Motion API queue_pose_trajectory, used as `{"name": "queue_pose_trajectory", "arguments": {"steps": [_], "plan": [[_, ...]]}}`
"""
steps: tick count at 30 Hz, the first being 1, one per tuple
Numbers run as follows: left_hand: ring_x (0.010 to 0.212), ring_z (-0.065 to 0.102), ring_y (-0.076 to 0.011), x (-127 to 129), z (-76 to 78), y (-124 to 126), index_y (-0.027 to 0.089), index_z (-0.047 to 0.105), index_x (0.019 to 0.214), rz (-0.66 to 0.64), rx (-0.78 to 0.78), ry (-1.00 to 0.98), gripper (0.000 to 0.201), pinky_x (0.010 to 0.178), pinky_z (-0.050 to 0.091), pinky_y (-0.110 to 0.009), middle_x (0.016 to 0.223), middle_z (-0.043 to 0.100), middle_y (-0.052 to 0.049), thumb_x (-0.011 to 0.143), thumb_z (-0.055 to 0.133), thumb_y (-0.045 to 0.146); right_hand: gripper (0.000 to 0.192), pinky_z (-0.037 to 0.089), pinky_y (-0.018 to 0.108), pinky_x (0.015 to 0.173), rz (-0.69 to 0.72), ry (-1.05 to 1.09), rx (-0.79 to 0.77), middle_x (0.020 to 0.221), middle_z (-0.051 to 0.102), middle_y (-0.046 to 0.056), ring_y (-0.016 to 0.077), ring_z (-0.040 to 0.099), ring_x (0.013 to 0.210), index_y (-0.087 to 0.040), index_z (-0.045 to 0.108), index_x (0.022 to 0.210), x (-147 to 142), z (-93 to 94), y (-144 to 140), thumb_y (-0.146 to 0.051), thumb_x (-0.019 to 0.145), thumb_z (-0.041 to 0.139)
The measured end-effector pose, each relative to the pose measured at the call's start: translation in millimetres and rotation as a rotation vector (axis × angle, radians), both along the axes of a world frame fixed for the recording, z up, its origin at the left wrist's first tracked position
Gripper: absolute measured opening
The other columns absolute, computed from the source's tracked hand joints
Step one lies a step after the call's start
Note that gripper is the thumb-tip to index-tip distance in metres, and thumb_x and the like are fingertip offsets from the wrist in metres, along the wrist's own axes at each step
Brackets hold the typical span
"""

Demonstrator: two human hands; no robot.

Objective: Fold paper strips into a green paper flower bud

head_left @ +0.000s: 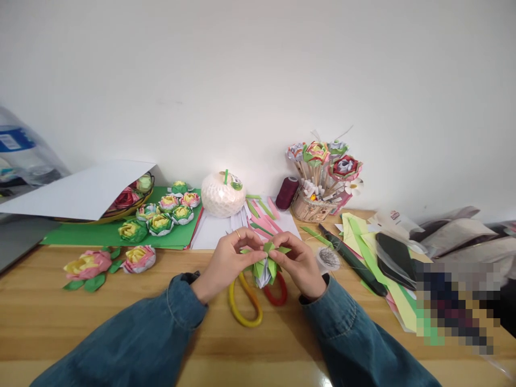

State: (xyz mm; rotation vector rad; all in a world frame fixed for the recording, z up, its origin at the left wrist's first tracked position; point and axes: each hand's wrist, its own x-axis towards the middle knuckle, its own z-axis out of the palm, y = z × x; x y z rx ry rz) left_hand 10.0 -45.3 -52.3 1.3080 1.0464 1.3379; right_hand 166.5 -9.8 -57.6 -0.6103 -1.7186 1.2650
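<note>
One blue-labelled plastic bottle at far left, then a white sheet tilted over a basket of paper flowers. Next, two pink-and-yellow paper flowers on the wooden table, with a bunch of smaller green-edged ones on green paper behind. Then a foam-netted round thing, and my left hand, thumb and fingertips pinching the green-and-white paper flower. That one's up in front of me, over the yellow-and-red-handled scissors. Maroon thread spool behind; right hand pinching the flower's green tips too. Further right: a pot of stemmed paper flowers, then a black phone on paper strips.
</note>
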Motion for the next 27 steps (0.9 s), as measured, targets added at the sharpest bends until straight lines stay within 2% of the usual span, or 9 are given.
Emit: {"name": "queue_pose_trajectory", "arguments": {"steps": [5, 10, 13, 23, 27], "plan": [[0.071, 0.055, -0.0120, -0.3, -1.2, -3.3, 0.015, 0.056, 0.071, 0.035, 0.220, 0.122, 0.012, 0.066, 0.045, -0.024, 0.072, 0.057, -0.001, 0.067, 0.065, 0.020, 0.006, 0.043, 0.028, 0.075, 0.099, -0.042, 0.121, 0.084, 0.056, 0.002, 0.0142, 0.053, 0.082, -0.020, 0.054, 0.082, 5.0, 5.9, -0.5, -0.023, 0.078, 0.058], [0.071, 0.056, -0.0131, -1.3, -2.7, -5.0, 0.017, 0.057, 0.073, 0.109, 0.474, 0.282, 0.005, 0.066, 0.045, -0.026, 0.072, 0.059, -0.002, 0.071, 0.062, 0.017, 0.005, 0.044, 0.033, 0.078, 0.094, -0.084, 0.256, 0.085, 0.057, 0.005, 0.0172, 0.055, 0.085, -0.019, 0.055, 0.084, 6.8, 8.8, 0.2, -0.022, 0.080, 0.056], [0.072, 0.056, -0.0139, -2.1, -2.5, -5.2, 0.018, 0.057, 0.075, 0.126, 0.558, 0.318, 0.004, 0.067, 0.045, -0.027, 0.073, 0.059, -0.003, 0.073, 0.060, 0.016, 0.004, 0.045, 0.034, 0.077, 0.092, -0.082, 0.292, 0.084, 0.058, 0.005, 0.0175, 0.056, 0.085, -0.020, 0.055, 0.085, 7.2, 8.8, 0.5, -0.021, 0.081, 0.054], [0.072, 0.056, -0.0137, -2.8, -1.4, -5.4, 0.018, 0.057, 0.077, 0.109, 0.562, 0.328, 0.005, 0.067, 0.045, -0.027, 0.074, 0.058, -0.003, 0.073, 0.059, 0.015, 0.004, 0.046, 0.032, 0.076, 0.076, -0.090, 0.301, 0.084, 0.059, 0.004, 0.0166, 0.057, 0.083, -0.020, 0.055, 0.085, 6.6, 7.5, 0.9, -0.019, 0.081, 0.054], [0.072, 0.055, -0.0132, -2.7, -0.7, -4.3, 0.017, 0.056, 0.075, 0.093, 0.518, 0.318, 0.003, 0.067, 0.044, -0.026, 0.073, 0.058, -0.003, 0.073, 0.059, 0.017, 0.004, 0.046, 0.032, 0.075, 0.051, -0.106, 0.287, 0.083, 0.059, 0.004, 0.0166, 0.057, 0.082, -0.020, 0.055, 0.084, 6.1, 7.2, 0.6, -0.020, 0.080, 0.055]]}}
